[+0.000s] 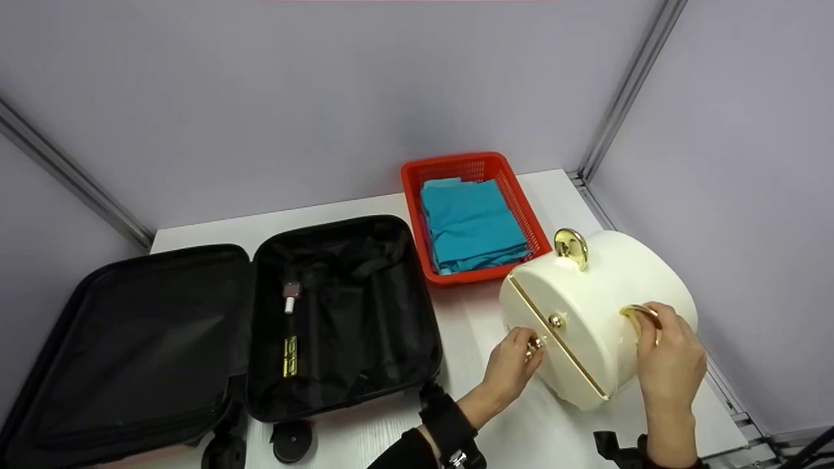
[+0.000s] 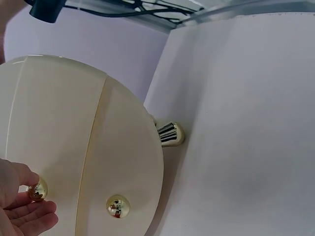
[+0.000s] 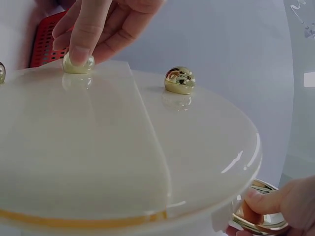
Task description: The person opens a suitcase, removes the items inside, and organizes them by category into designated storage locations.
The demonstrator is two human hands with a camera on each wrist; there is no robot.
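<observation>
A glossy white rounded storage box with gold trim stands on the right of the table. My left hand pinches one gold knob on its front between thumb and fingers. A second gold knob sits beside it, across the gold seam. On the box's right side, my right hand grips a gold ring-shaped handle. Another gold handle rises from the box, free of both hands. The inside of the box is hidden.
An open black suitcase lies to the left, holding a small bottle with a white cap and a gold-coloured piece. Behind, a red basket contains folded teal cloth. Grey walls surround the white table.
</observation>
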